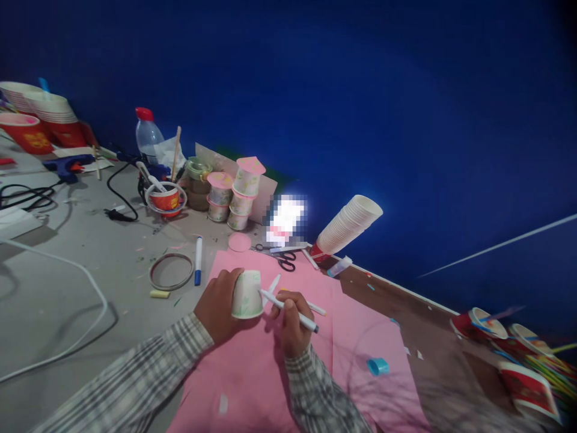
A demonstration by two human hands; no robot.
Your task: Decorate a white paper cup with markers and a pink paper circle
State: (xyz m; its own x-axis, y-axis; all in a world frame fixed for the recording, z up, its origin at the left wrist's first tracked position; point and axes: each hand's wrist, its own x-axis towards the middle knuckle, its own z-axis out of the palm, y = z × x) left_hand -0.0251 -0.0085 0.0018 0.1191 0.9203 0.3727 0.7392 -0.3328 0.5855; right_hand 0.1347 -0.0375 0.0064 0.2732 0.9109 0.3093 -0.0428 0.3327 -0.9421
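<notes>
My left hand (222, 305) is wrapped round a white paper cup (247, 296) with green markings, held upside down above pink paper (252, 373). In my right hand (294, 322) is a white marker (288, 308) with a dark end. Its tip meets or nearly meets the cup's right side; I cannot tell which. Close by, a white, pointed piece (272, 287) shows behind the cup. Another white marker (315, 308) with an orange end lies partly hidden behind my right hand.
Stacked decorated cups (241, 204) stand at the back beside a glowing, blurred screen (285, 219). Black-handled scissors (287, 261) and a leaning paper-cup stack (349, 225) are to their right. A tape ring (171, 272) and blue-capped marker (198, 260) lie left. A teal cap (378, 366) sits right.
</notes>
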